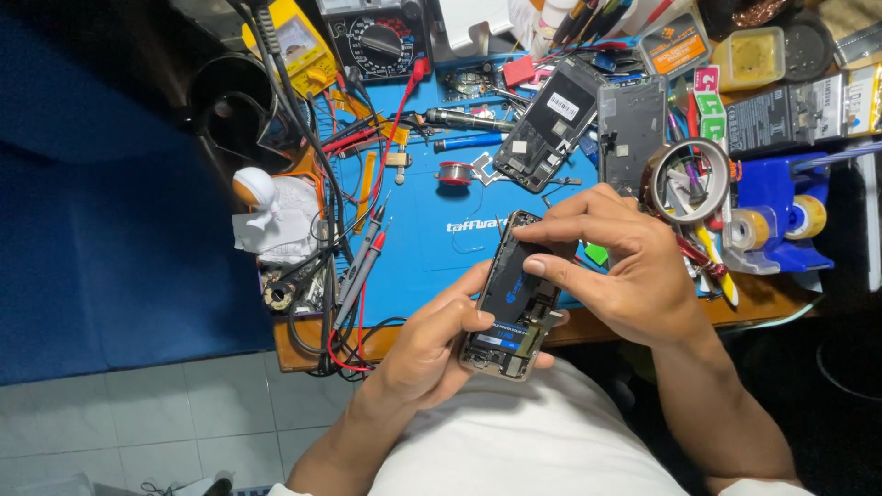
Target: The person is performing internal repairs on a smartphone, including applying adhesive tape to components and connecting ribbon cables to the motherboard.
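Over blue mat [432, 248], left hand [432, 344] grips opened phone [514, 298] w/ right hand [620, 266] pinching its top.

Both forearms reaching forward from torso, bare, converging at centre. Left hand [432, 344] cupping from below-left, fingers curling, thumb pressing across top, grip closed. Right hand [625, 266] arching over from right, palm down, thumb and index fingertips [528, 234] pinching together.

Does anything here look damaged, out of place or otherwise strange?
Yes. The phone held by the left hand and right hand has no back cover, so its battery and boards show. Two more opened phone parts lie loose on the blue mat among tangled cables.
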